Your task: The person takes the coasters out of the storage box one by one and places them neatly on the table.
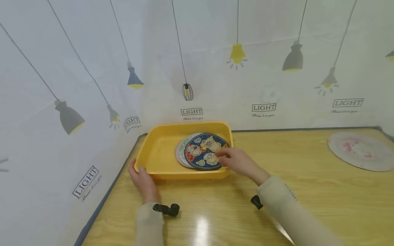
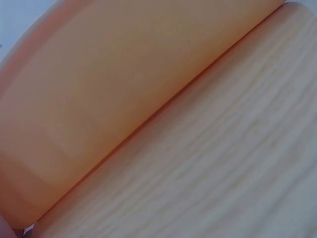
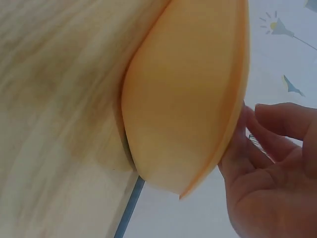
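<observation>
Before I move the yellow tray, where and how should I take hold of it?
Take the yellow tray by its left and right rims, probably, coming from outside: those raised edges stand opposite each other, and the backdrop rises close behind.

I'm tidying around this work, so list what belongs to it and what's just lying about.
In the job:
yellow plastic tray, held by the left hand;
dark-blue round disc with cartoon pictures, the right hand at its edge;
pale round discs under it.

Seemingly lying about:
pale round disc with pink marks, on the yellowish wood-grained table, untouched, though perhaps related.
</observation>
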Tool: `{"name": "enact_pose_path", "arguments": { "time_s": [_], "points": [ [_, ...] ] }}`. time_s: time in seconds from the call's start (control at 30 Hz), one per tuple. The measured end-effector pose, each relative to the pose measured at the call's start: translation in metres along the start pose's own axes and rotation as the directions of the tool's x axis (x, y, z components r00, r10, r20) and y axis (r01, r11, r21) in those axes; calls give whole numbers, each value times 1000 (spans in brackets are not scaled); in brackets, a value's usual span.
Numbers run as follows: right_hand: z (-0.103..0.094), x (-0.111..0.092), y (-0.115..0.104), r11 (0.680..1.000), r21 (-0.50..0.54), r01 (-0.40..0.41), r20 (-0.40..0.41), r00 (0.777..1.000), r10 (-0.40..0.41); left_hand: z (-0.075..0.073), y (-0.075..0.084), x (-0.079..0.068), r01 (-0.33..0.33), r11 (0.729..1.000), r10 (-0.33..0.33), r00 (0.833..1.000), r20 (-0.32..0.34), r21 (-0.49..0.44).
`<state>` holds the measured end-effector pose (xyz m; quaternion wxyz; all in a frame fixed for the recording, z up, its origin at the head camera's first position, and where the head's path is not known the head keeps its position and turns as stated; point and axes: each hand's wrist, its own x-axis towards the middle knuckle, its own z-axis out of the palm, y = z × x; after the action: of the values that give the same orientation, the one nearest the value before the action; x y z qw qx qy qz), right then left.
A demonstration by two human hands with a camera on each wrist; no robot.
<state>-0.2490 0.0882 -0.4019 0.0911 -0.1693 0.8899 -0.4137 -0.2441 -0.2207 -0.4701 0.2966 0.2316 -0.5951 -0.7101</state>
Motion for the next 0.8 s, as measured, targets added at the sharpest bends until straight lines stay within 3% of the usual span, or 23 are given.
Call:
{"name": "enact_pose_path", "arguments": {
  "time_s": [0.13, 0.2, 0.47, 0.7, 0.8],
  "points": [
    [-4, 16, -2, 983, 132, -126, 51, 991, 120, -3, -2, -2, 4, 1000, -4, 1000, -9, -18],
    [-4, 24, -3, 978, 150, -144, 63, 989, 136, -4, -3, -2, 1, 1000, -2, 1000, -18, -25],
    [-4, 45, -1, 992, 39, -117, 39, 992, 116, -1, -4, 1, -23, 1000, 23, 999, -24, -10],
    [-5, 60, -2, 978, 5, -207, 76, 976, 206, 0, -6, 1, -27, 1000, 27, 999, -30, -6],
    [-3, 66, -4, 979, -13, -201, 98, 975, 202, -1, -6, 1, -18, 1000, 18, 999, -33, -19]
  ]
}}
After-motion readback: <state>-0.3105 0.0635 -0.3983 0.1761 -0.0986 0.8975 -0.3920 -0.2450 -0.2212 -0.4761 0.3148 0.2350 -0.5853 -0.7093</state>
